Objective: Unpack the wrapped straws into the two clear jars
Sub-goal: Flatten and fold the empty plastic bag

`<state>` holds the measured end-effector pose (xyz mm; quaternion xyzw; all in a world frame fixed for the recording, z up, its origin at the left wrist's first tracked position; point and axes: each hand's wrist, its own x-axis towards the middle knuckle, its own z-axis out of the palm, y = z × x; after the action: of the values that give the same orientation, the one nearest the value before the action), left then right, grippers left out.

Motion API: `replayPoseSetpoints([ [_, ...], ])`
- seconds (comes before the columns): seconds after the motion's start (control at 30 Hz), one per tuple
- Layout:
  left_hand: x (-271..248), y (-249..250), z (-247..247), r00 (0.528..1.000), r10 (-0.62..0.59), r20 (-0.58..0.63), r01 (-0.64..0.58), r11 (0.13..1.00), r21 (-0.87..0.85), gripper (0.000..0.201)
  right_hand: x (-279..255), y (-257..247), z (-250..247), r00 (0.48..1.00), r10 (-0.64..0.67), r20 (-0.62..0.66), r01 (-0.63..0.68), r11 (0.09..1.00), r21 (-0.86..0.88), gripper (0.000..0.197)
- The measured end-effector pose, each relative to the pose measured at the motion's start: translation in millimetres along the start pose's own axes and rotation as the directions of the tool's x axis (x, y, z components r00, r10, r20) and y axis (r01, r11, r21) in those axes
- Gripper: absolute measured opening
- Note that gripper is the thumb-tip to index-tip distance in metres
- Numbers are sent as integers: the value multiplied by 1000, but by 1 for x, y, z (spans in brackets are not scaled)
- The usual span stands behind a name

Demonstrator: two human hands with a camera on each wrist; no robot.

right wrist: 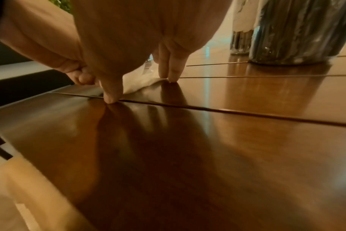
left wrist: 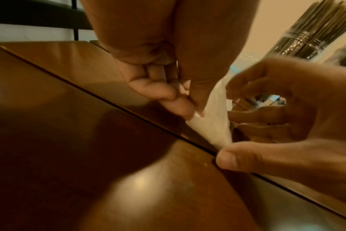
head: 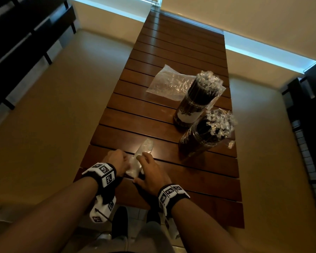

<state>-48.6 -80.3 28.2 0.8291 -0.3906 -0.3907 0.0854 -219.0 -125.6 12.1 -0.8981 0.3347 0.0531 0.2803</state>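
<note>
Two clear jars, the far one (head: 195,106) and the near one (head: 202,139), stand at the table's right, both packed with black straws in crinkly clear wrappers. A narrow, folded clear plastic bag (head: 146,147) lies by the front edge. My left hand (head: 119,159) pinches its left side with curled fingers (left wrist: 178,106). My right hand (head: 151,172) arches over the bag (left wrist: 211,125), thumb (right wrist: 111,95) down at its near corner and fingertips (right wrist: 172,76) at its far side. The jars (right wrist: 298,39) stand apart from both hands.
A second clear plastic bag (head: 170,83) lies flat mid-table, left of the far jar. The slatted wooden table (head: 171,42) is long and narrow, with floor on both sides. Dark furniture stands along the left and right walls. A small wrapper scrap (head: 231,144) lies beside the near jar.
</note>
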Motion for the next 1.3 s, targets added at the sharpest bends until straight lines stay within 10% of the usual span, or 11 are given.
replayPoseSetpoints([
  [0.23,-4,-5,-10,974,204,96,-206,979,2,15,-3,6,8,983,-139,-117,142,990,14,36],
  [0.53,5,-3,-7,918,396,-16,-392,914,102,17,31,8,-6,965,226,-136,-169,926,337,30],
  [0.8,21,19,-3,966,259,1,-258,964,66,15,30,11,-22,922,386,-41,-299,775,557,16],
  [1.0,33,25,4,993,108,-50,-108,994,1,30,37,14,-16,875,471,-109,-357,782,510,45],
  [1.17,41,25,-5,985,168,34,-169,986,14,2,40,9,-30,911,412,24,-389,838,384,66],
  [1.3,40,34,-20,957,286,43,-284,958,-48,12,42,7,-41,899,428,92,-413,762,499,43],
])
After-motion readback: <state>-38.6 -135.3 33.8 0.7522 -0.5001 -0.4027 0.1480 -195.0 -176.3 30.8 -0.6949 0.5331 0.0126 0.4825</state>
